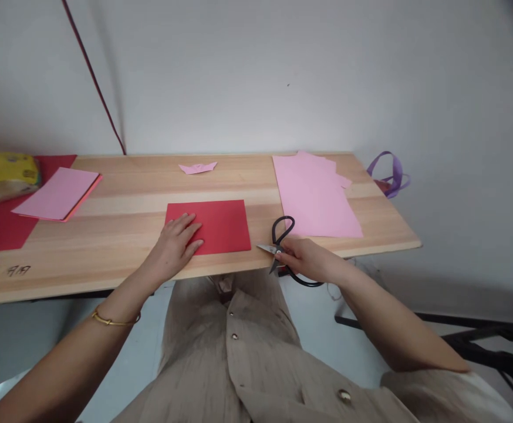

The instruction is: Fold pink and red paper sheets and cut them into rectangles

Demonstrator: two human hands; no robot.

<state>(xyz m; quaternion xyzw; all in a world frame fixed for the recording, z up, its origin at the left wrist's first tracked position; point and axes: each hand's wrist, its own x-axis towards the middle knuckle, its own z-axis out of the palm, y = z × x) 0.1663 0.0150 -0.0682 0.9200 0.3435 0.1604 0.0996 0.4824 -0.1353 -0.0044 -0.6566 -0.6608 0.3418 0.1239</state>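
My left hand [176, 244] lies with fingers spread on the left part of a red sheet of paper [223, 226], pressing it to the wooden table. Whether the red paper is folded or a single sheet I cannot tell. My right hand [303, 257] grips a pair of black-handled scissors [278, 252] near the pivot, at the table's front edge. The scissors' blades are parted and point left, close to the red paper's lower right corner but apart from it.
Pink sheets [318, 197] lie at the right, and a small folded pink paper shape [198, 168] at the back. On the left are a stack of coloured paper [60, 194], a yellow plastic package [12, 173] and more red paper [12, 238]. Purple ribbon [396, 173] hangs past the table's right edge [397, 226].
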